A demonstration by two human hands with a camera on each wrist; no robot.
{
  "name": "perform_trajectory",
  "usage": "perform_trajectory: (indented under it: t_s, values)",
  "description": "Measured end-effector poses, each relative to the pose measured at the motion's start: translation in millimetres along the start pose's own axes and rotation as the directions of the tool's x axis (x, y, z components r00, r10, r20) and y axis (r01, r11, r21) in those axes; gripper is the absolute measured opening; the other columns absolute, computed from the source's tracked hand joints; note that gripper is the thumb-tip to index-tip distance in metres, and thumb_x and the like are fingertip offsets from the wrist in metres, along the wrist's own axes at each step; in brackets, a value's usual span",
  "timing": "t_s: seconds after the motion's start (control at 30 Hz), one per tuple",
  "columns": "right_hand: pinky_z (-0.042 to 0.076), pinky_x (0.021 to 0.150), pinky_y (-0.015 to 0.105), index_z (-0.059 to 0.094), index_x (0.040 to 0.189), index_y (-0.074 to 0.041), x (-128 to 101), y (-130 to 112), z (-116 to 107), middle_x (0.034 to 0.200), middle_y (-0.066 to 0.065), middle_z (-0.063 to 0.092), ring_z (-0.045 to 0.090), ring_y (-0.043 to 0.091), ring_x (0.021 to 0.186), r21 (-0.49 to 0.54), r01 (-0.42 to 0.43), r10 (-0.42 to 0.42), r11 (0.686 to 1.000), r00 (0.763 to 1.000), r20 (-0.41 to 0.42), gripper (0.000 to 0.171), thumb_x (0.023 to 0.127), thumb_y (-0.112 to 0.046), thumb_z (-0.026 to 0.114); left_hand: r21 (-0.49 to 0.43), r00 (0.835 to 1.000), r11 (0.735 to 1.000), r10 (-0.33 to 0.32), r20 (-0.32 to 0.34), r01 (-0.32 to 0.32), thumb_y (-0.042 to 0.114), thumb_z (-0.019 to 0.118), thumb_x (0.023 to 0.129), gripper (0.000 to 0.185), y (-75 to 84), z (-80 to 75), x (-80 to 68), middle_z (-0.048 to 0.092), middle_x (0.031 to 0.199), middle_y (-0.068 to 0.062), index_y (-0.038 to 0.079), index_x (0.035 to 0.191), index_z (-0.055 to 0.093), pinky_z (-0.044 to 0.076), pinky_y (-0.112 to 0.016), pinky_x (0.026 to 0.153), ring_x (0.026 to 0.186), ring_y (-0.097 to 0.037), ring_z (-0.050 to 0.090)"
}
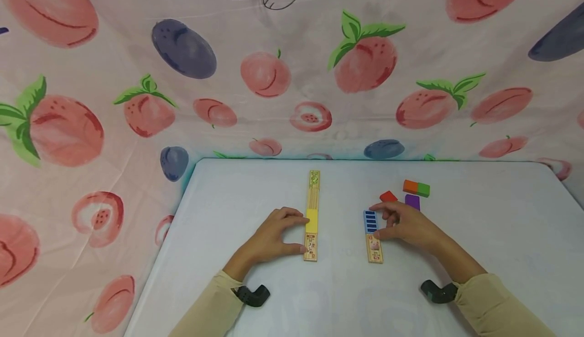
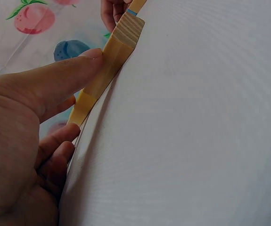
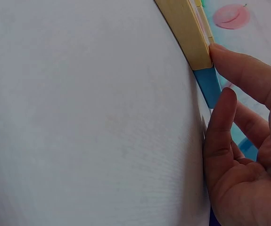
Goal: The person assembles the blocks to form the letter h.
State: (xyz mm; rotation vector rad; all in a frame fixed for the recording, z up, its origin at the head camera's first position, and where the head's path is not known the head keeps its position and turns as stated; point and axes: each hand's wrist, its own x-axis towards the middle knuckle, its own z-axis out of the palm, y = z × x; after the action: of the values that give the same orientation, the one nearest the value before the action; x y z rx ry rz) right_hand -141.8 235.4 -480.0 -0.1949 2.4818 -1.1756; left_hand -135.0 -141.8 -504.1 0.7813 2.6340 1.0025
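In the head view, the long row of blocks (image 1: pixel 313 212) is the landmark, lying on the white table (image 1: pixel 342 296); its near end is a printed wooden block (image 1: pixel 311 248), and next comes a yellow block (image 1: pixel 312 221); the left hand (image 1: pixel 276 233) is on the row's left side, thumb at the printed block, index fingertip at the yellow block, the two spread well apart; right of the long row, and apart from it, lies a short row: a blue block (image 1: pixel 371 221) with dark bars, and nearer the person a pink-printed block (image 1: pixel 374 249); the right hand (image 1: pixel 408 225) is right of that, index tip at the blue block's far end, thumb by its right edge near the join, a gap between them; farther right of the long row lie a red block (image 1: pixel 388 196), an orange block (image 1: pixel 410 187), a green block (image 1: pixel 423 190) and a purple block (image 1: pixel 412 202).

In the left wrist view, the thumb lies against the long row's side, other fingers loosely bent; bare wood grain shows at the row's end, so the pieces are probably light, stiff and hardly fragile, best taken by their long sides.

In the right wrist view, the thumb touches the pink-printed block's side; whether the index presses the blue block I cannot tell; smooth faces may slide, and unjoined pieces could part at the seam.
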Motion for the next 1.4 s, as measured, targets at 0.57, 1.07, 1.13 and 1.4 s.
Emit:
perform_trajectory:
  t_s: [0.57, 1.07, 1.13, 1.4]
  values:
    - [0.049, 0.069, 0.025, 0.066, 0.132, -0.015, 0.4, 0.6, -0.3, 0.103, 0.008, 0.053, 0.053, 0.023, 0.091, -0.012, 0.031, -0.031, 0.999, 0.999, -0.006, 0.061, 0.077, -0.029, 0.09, 0.004, 1.0, 1.0, -0.005, 0.008, 0.005, 0.049, 0.083, 0.082, 0.065, -0.4, -0.7, -0.7, 0.052, 0.143, 0.007, 0.03, 0.14, 0.062, 0.041, -0.046, 0.114, 0.136, -0.016, 0.044]
    - [0.05, 0.071, 0.025, 0.066, 0.131, -0.015, -0.9, 1.6, -1.9, 0.103, 0.009, 0.053, 0.055, 0.022, 0.089, 0.006, 0.047, -0.047, 0.999, 0.999, 0.011, 0.062, 0.077, -0.031, 0.09, -0.01, 1.0, 1.0, -0.007, 0.003, 0.007, 0.047, 0.084, 0.081, 0.064, 0.8, -0.9, -0.5, 0.053, 0.142, 0.006, 0.029, 0.139, 0.063, 0.041, -0.047, 0.113, 0.135, -0.018, 0.045]
    - [0.05, 0.071, 0.025, 0.066, 0.131, -0.015, -1.3, 1.7, -1.9, 0.103, 0.009, 0.053, 0.055, 0.022, 0.089, 0.008, 0.048, -0.048, 0.999, 0.999, 0.012, 0.062, 0.077, -0.031, 0.09, -0.008, 1.0, 1.0, -0.004, 0.002, 0.004, 0.047, 0.084, 0.081, 0.064, 0.5, -0.8, -0.5, 0.053, 0.142, 0.005, 0.029, 0.139, 0.063, 0.041, -0.047, 0.113, 0.135, -0.019, 0.045]
    - [0.05, 0.07, 0.025, 0.066, 0.131, -0.015, -1.5, 1.1, -1.9, 0.103, 0.009, 0.053, 0.055, 0.023, 0.09, 0.01, 0.05, -0.051, 0.999, 0.999, 0.01, 0.062, 0.076, -0.031, 0.09, -0.008, 1.0, 1.0, 0.001, 0.001, -0.001, 0.047, 0.084, 0.082, 0.064, -0.4, -0.4, -0.3, 0.053, 0.142, 0.005, 0.029, 0.139, 0.063, 0.041, -0.047, 0.113, 0.136, -0.019, 0.045]
